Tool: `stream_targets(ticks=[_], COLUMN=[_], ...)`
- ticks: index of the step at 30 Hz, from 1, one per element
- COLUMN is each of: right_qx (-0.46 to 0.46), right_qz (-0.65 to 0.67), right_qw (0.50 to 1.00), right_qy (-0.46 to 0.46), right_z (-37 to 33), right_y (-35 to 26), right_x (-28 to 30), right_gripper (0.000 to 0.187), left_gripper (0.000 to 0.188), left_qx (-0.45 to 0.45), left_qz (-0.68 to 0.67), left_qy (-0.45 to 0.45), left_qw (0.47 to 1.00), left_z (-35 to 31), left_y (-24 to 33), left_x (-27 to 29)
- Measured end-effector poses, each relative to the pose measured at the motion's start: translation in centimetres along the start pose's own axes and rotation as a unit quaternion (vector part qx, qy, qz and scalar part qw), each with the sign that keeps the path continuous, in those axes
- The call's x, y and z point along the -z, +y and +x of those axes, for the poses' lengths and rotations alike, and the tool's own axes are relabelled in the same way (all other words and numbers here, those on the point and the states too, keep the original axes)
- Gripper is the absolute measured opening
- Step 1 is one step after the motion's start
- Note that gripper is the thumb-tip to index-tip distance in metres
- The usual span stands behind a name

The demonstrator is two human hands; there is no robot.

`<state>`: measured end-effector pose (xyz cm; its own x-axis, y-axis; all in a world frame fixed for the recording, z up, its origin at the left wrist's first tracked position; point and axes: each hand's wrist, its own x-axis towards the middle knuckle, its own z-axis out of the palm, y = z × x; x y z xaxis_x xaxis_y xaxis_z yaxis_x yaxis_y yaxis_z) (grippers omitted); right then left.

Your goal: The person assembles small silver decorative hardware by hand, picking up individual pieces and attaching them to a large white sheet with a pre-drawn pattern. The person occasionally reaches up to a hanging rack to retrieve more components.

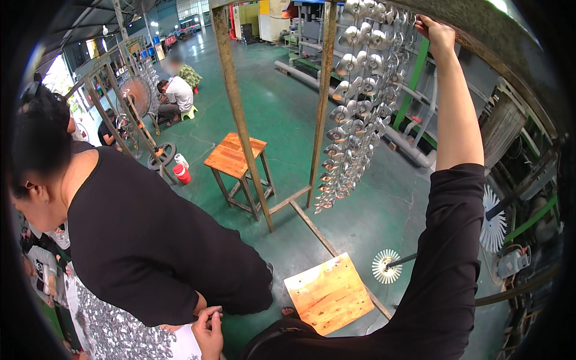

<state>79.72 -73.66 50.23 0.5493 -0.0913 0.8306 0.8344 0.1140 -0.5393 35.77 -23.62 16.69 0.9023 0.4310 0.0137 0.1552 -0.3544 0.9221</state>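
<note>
Head view: used one tall frame (321, 102) to hang silvery strands (359, 111), apparently to prevent tangling.
Could not count overlapping strands. Spread many loose metal pieces (120, 324) over one table (185, 342); set two wooden stools (329, 294) nearby. Curled right hand (441, 37) at strand tops, left hand (208, 333) beside table; could not tell any grasp in either.

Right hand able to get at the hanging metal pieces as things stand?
Likely yes: the right hand is raised beside the top of the hanging metal pieces, nothing visible between; the frame post stands left.
</note>
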Motion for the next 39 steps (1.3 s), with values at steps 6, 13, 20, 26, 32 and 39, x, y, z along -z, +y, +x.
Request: stream_targets(ticks=[6, 13, 20, 26, 32, 39], right_qx=[-0.057, 0.263, 0.057, 0.039, 0.036, 0.054], right_qz=[-0.174, -0.471, -0.494, -0.503, -0.51, -0.524], right_qw=[0.968, 0.815, 0.86, 0.856, 0.852, 0.844], right_qy=[0.172, 0.209, 0.118, 0.11, 0.109, 0.097], right_z=[5.0, 9.0, 2.9, -0.2, -2.6, -5.1], right_y=[5.1, 6.4, 2.5, 3.7, 4.4, 7.0], right_x=[2.6, 5.0, -0.9, -1.2, -0.8, -1.5], right_gripper=[0.02, 0.032, 0.028, 0.025, 0.023, 0.021], left_gripper=[0.013, 0.013, 0.013, 0.013, 0.014, 0.015], left_qx=[-0.01, -0.015, -0.006, 0.002, 0.021, 0.039], left_qz=[-0.001, 0.003, 0.001, 0.001, -0.008, -0.023], left_qy=[0.002, 0.005, 0.009, 0.017, 0.006, 0.032], left_qw=[1.0, 1.0, 1.0, 1.0, 1.0, 0.998], left_z=[-0.1, -0.3, -1.0, -1.6, -1.7, -2.5], left_y=[-0.2, -0.5, -0.4, -0.4, -0.6, -1.4], left_x=[0.0, -0.1, 0.2, 0.6, 0.4, 1.1])
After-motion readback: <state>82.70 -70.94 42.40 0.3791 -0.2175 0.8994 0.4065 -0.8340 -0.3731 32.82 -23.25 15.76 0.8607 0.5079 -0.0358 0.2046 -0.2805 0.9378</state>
